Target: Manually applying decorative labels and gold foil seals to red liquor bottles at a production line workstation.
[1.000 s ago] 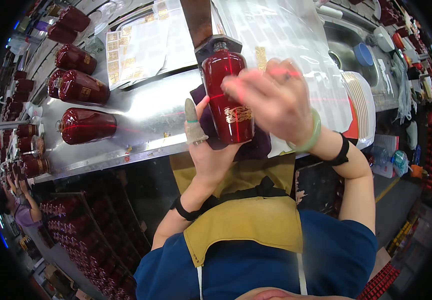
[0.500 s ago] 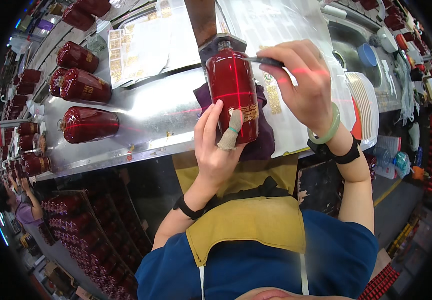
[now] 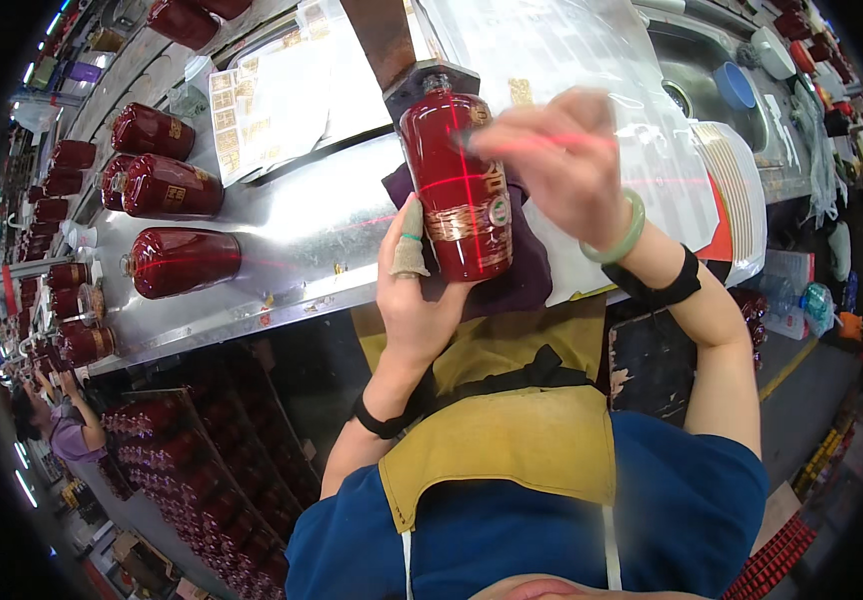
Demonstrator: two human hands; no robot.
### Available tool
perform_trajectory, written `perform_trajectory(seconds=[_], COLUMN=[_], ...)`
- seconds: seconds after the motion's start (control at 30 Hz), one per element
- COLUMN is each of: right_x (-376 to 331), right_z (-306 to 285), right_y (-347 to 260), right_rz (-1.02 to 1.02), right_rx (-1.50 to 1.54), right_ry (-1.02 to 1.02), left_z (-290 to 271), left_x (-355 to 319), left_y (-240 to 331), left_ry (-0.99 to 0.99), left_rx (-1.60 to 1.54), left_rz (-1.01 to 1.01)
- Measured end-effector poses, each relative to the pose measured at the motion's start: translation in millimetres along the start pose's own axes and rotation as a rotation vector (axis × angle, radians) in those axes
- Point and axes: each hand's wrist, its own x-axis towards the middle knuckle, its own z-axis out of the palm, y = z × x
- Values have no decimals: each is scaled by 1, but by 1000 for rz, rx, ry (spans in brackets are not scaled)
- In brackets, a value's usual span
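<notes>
A dark red glass bottle lies on a purple cloth at the front edge of the steel bench, its neck against a dark holder. A gold band label and a small round sticker sit on its lower body. My left hand grips the bottle's base from the left, thumb in a grey finger cot. My right hand is blurred over the bottle's upper right side, pinching a thin dark tool whose tip touches the glass. Red laser lines cross the bottle.
More red bottles lie on the steel bench to the left. Sheets of gold labels lie behind. A stack of plates and a sink are to the right. Another person works at far left.
The bottle now shows a gold band label and round sticker. My right hand shifted down over its upper part with the tool; my left hand slid lower along the base.
</notes>
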Motion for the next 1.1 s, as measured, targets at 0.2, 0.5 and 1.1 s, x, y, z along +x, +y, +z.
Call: perform_trajectory(seconds=[0.2, 0.5, 1.1], right_x=[-18, -33, -62], right_z=[-2, -12, -18], right_y=[-39, -43, -46], right_rz=[-10, -110, -138], right_rx=[469, 530, 604], right_ry=[-138, -182, -88], left_z=[1, -6, -5], left_x=[0, 11, 7], left_y=[3, 4, -19], left_ry=[10, -45, -152], left_rx=[94, 261, -204], left_rz=[-2, 127, -164])
